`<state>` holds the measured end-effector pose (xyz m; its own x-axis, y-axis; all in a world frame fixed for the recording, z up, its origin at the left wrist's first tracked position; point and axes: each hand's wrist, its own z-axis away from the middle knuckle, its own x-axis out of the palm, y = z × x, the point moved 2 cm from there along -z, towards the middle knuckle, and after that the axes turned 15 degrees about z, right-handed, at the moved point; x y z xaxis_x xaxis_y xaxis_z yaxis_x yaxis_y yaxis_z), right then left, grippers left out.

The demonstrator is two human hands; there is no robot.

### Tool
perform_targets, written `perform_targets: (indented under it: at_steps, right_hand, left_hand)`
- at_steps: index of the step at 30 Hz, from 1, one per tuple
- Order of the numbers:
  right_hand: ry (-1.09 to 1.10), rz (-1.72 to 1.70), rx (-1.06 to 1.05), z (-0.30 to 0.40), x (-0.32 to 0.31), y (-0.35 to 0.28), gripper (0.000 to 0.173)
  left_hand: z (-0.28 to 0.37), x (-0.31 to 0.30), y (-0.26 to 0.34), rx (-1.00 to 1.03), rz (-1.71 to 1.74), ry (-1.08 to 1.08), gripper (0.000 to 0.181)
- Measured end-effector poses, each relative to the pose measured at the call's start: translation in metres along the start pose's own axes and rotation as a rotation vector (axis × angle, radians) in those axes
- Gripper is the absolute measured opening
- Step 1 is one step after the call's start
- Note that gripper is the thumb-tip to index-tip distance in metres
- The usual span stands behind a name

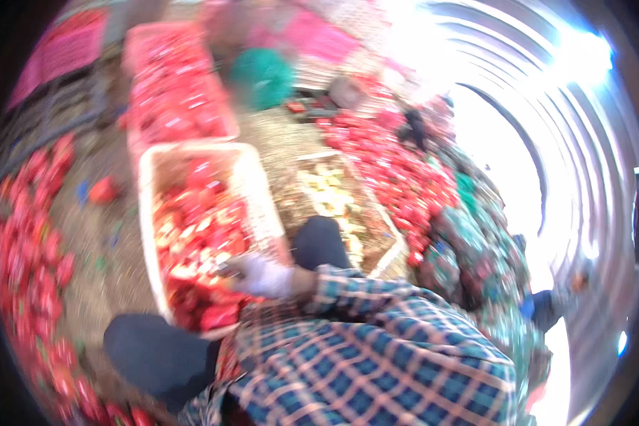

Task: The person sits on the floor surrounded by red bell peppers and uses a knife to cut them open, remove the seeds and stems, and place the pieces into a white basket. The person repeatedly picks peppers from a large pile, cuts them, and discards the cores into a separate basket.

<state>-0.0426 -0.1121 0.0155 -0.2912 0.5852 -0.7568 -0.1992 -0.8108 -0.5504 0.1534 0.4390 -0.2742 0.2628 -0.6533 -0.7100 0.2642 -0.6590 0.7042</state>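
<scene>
My right hand [263, 275], in a white glove, is over the near end of a white plastic crate [261, 197]. Blur hides whether its curled fingers grip something; a small dark shape shows at the fingertips. Inside the crate are red peppers [202, 213], several of which look cut, with pale parts showing. My left hand is out of view; only part of the left sleeve [205, 402] shows at the bottom. The crate stands between my two knees, dark-trousered, the left knee [154, 351] and the right knee [319, 242].
A shallow tray [388, 261] with pale yellowish pieces lies beyond my right knee. Behind the white crate stands a pink crate [130, 106] full of red peppers. Loose red pepper piles [399, 175] lie right and left. Filled green mesh sacks [463, 245] and a teal round object [261, 79] stand around.
</scene>
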Motion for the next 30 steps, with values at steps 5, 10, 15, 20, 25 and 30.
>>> perform_targets:
  at_steps: [5,10,15,20,25,30]
  right_hand:
    - [-0.042,-0.425,0.112,-0.006,0.003,-0.003,0.036]
    - [0.011,-0.255,0.013,-0.001,-0.006,-0.020,0.033]
    - [0.091,-0.452,-0.293,0.009,-0.040,-0.062,0.051]
    - [0.110,-0.700,-0.520,0.030,-0.064,-0.054,0.072]
    - [0.146,-0.982,-0.138,0.068,-0.078,-0.001,0.052]
    - [0.246,-0.888,-0.163,0.067,-0.073,0.020,0.056]
  left_hand:
    - [0.029,-0.047,0.134,0.129,0.538,-0.127,0.116]
    - [0.121,-0.097,0.266,0.240,1.013,-0.494,0.117]
    - [0.190,-0.116,0.377,0.398,1.191,-0.984,0.119]
    - [0.235,-0.086,0.468,0.636,1.028,-1.181,0.115]
    - [0.291,-0.022,0.499,0.379,1.393,-1.000,0.104]
    - [0.318,0.011,0.496,0.239,1.407,-1.040,0.083]
